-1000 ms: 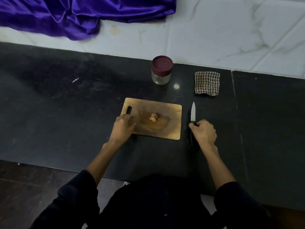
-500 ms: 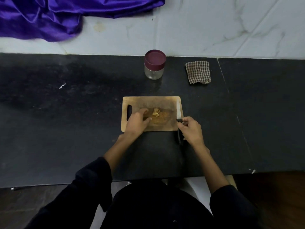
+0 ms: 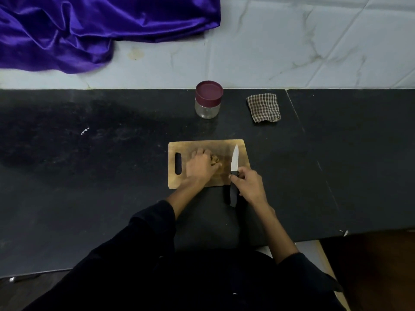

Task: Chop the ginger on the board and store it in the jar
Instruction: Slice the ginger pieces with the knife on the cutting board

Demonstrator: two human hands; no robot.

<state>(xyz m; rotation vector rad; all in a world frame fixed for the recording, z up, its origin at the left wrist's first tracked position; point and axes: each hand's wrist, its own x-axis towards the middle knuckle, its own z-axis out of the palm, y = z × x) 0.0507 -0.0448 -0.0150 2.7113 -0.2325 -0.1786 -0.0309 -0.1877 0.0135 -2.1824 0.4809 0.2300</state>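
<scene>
A small wooden chopping board lies on the black counter. A knob of ginger sits near its middle, partly covered by my left hand, whose fingers curl round it. My right hand grips the black handle of a knife; the white blade points away from me over the board's right side, just right of the ginger. A clear glass jar with a maroon lid, closed, stands behind the board.
A folded checked cloth lies right of the jar. Purple satin fabric is draped on the white tiled wall at the back left. The counter's front edge runs close to my body.
My right hand brought the knife from the counter beside the board to over its right side. My left hand slid from the board's left part onto the ginger.
</scene>
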